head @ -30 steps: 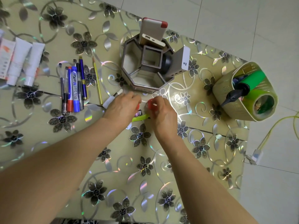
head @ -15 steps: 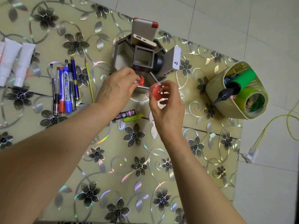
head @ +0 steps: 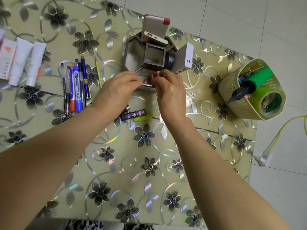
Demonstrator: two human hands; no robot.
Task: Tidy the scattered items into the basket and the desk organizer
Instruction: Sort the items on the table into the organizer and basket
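Red plastic shows between the fingertips of both hands: a small red-capped item (head: 154,76), mostly hidden, is pinched by the left hand (head: 116,90) and the right hand (head: 171,92) together, right at the near edge of the brown octagonal desk organizer (head: 131,55). Its body looks dark and glossy between the fingers; which way it points cannot be told.

On the floral gold-patterned counter (head: 149,163), just below the hands and between the wrists, lie a dark purple-labelled tube (head: 132,114) and a lime-green plastic piece (head: 143,117), both untouched, their long axes running left to right with a slight upward tilt to the right. A row of pens and a blue whiteboard marker (head: 76,87) lies left of the left hand, long axes running away from the person. The cream perforated plastic basket (head: 239,97) stands well apart on the right, holding a green-handled tool (head: 259,77) and a roll of tape (head: 270,101).
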